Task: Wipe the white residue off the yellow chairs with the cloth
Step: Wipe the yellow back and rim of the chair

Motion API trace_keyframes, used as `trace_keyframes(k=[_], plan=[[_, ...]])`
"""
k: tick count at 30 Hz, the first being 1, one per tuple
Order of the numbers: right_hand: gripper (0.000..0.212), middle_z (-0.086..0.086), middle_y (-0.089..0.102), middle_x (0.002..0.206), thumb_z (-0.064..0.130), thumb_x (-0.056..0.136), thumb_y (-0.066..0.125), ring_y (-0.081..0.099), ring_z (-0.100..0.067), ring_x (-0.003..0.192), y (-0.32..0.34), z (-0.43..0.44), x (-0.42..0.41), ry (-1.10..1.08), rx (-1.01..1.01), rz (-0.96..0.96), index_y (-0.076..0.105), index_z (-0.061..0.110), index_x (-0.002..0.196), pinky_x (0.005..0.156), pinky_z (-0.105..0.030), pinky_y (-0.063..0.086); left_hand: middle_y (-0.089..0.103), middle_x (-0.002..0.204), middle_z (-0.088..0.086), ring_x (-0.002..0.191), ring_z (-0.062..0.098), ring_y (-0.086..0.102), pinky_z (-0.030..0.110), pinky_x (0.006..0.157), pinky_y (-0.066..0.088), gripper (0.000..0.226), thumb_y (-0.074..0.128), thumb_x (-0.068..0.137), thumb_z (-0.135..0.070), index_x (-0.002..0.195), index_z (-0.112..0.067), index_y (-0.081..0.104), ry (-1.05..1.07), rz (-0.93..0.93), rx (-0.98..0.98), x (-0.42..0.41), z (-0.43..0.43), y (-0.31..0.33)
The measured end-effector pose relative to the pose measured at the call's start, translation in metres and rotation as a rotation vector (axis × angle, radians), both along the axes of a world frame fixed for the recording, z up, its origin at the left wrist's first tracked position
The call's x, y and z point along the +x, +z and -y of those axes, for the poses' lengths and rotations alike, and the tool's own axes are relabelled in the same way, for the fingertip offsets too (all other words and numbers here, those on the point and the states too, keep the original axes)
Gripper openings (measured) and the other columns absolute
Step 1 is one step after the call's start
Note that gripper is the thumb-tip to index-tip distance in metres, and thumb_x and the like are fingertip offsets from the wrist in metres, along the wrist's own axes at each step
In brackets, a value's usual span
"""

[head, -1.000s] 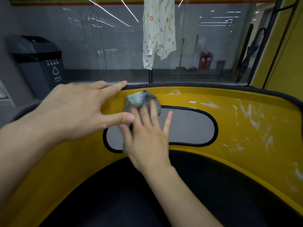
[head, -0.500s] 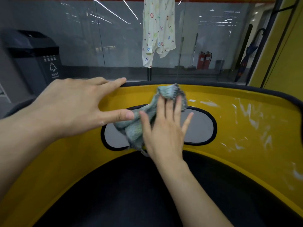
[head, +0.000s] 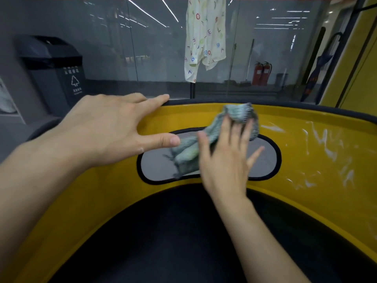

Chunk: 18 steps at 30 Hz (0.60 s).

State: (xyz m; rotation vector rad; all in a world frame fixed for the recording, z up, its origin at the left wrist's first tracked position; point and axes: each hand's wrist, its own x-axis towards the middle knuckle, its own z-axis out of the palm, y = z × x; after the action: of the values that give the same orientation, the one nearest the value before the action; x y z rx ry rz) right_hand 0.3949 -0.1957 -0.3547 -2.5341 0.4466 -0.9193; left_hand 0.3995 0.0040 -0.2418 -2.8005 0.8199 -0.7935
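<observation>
Head cam: looking down over a yellow chair (head: 85, 201), at the inside of its curved backrest, with both of the person's bare arms reaching in.
Left hand (head: 106, 129): open, fingers straight and spread, holding nothing. It's laid flat on the upper left of the backrest, index fingertip up on the dark top rim, thumb pointing right across the edge of the oval cutout (head: 159, 166).
Right hand (head: 226, 160): also flat, fingers straight and a bit fanned, pressing the cloth against the backrest. No curl around it, just pushing.
Cloth (head: 189, 154): grey-green and bunched up. The top end pokes out past the fingertips near the rim, the rest trails down-left over the cutout, close to the left thumb.
Residue (head: 324, 144): white smears and streaks all over the yellow to the right of the cloth, a few more lower down on that side.
Seat (head: 173, 231): black, sits below the backrest.
Background: glass wall (head: 112, 48) behind the chair, dark trash bin (head: 55, 68) on the left, pale letter-print garment (head: 204, 37) hanging up top, two red fire extinguishers (head: 262, 73) beyond the glass.
</observation>
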Motion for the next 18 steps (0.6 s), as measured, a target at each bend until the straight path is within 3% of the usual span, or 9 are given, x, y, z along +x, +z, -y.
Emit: trace_keyframes(k=[3, 6, 8, 10, 14, 16, 18], plan=[[0.079, 0.002, -0.012, 0.166, 0.072, 0.097, 0.013, -0.035, -0.019, 0.144, 0.005, -0.010, -0.002, 0.077, 0.076, 0.017, -0.012, 0.028, 0.157, 0.116, -0.068, -0.004, 0.040, 0.148, -0.023, 0.124, 0.021, 0.055, 0.035, 0.068, 0.036, 0.107, -0.010, 0.056, -0.101, 0.152, -0.055, -0.001, 0.019, 0.002, 0.002, 0.001, 0.001, -0.001], [0.073, 0.005, -0.006, 0.166, 0.069, 0.098, 0.020, -0.038, -0.021, 0.143, -0.001, -0.048, -0.009, 0.402, -0.114, -0.074, -0.003, 0.033, 0.158, 0.115, -0.067, -0.007, 0.041, 0.147, -0.023, 0.124, 0.022, 0.055, 0.036, 0.070, 0.035, 0.105, -0.007, 0.058, -0.101, 0.152, -0.055, 0.001, 0.021, 0.015, -0.001, 0.003, 0.002, -0.002], [0.069, 0.007, -0.002, 0.167, 0.066, 0.099, 0.021, -0.035, -0.018, 0.145, -0.008, -0.057, -0.010, 0.493, -0.233, -0.086, 0.005, 0.033, 0.158, 0.114, -0.068, -0.005, 0.042, 0.146, -0.023, 0.123, 0.022, 0.056, 0.035, 0.070, 0.035, 0.104, -0.006, 0.059, -0.101, 0.152, -0.055, 0.002, 0.011, 0.019, -0.009, 0.003, 0.002, -0.002], [0.069, 0.008, -0.002, 0.167, 0.067, 0.099, 0.018, -0.030, -0.015, 0.147, -0.008, -0.044, -0.006, 0.357, -0.249, -0.060, 0.002, 0.034, 0.157, 0.115, -0.068, -0.006, 0.043, 0.146, -0.023, 0.122, 0.022, 0.057, 0.035, 0.071, 0.036, 0.104, -0.006, 0.059, -0.101, 0.152, -0.056, 0.002, 0.009, 0.014, -0.016, 0.002, 0.002, -0.001], [0.076, 0.002, -0.008, 0.166, 0.070, 0.098, 0.012, -0.029, -0.016, 0.147, 0.001, 0.000, 0.001, 0.005, 0.082, 0.031, -0.007, 0.027, 0.158, 0.117, -0.065, -0.003, 0.042, 0.146, -0.022, 0.120, 0.022, 0.057, 0.035, 0.067, 0.033, 0.107, -0.008, 0.057, -0.102, 0.152, -0.055, 0.001, 0.018, 0.000, -0.001, 0.001, 0.000, 0.000], [0.079, 0.000, -0.011, 0.166, 0.069, 0.098, 0.016, -0.029, -0.019, 0.148, 0.006, -0.004, 0.002, 0.015, 0.175, 0.081, -0.008, 0.024, 0.158, 0.118, -0.065, 0.000, 0.043, 0.145, -0.022, 0.119, 0.022, 0.058, 0.036, 0.065, 0.032, 0.106, -0.008, 0.058, -0.101, 0.153, -0.054, 0.002, 0.022, 0.005, 0.005, 0.002, -0.001, -0.002], [0.077, 0.002, -0.009, 0.166, 0.069, 0.098, 0.016, -0.032, -0.021, 0.146, 0.007, -0.030, -0.002, 0.200, 0.091, 0.033, -0.007, 0.027, 0.158, 0.118, -0.065, -0.003, 0.045, 0.144, -0.022, 0.120, 0.023, 0.057, 0.036, 0.067, 0.033, 0.105, -0.007, 0.059, -0.102, 0.153, -0.054, 0.004, 0.020, 0.015, -0.002, 0.004, 0.000, -0.003]])
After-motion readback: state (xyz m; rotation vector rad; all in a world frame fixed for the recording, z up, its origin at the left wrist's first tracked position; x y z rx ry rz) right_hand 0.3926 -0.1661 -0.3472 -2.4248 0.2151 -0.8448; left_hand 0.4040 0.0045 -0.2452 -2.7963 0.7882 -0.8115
